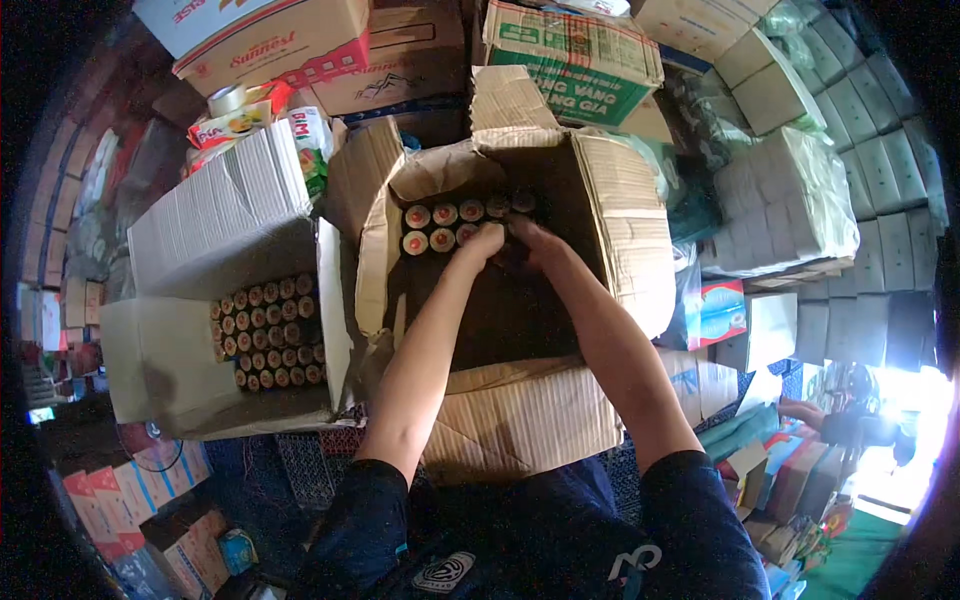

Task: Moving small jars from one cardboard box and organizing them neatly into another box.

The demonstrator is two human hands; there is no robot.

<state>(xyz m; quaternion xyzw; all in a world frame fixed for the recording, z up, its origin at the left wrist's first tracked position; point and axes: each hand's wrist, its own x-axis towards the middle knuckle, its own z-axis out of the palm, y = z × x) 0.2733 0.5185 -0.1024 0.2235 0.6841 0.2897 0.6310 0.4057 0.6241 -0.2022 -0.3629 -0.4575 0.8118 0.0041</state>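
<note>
In front of me stands an open cardboard box (487, 390) with its flaps folded out. Inside it, towards the far wall, stand two rows of round-topped containers (418, 217) with red centres. My left hand (484, 244) is over the near row, its fingers at the tops of the containers. Beside it, on the right, my right hand (531, 238) reaches down among the shadowed containers. Whether either hand grips one cannot be told. To the left, a second open carton (217, 262) holds many similar round-topped containers (256, 318) in several rows.
Printed cartons (405, 56) and a green and tan box (574, 67) stand beyond the open box. Snack packets (229, 129) and a tape roll (226, 100) lie behind the left carton. Plastic-wrapped stacks (780, 202) rise at the right. Another person's arm (801, 412) shows at the lower right.
</note>
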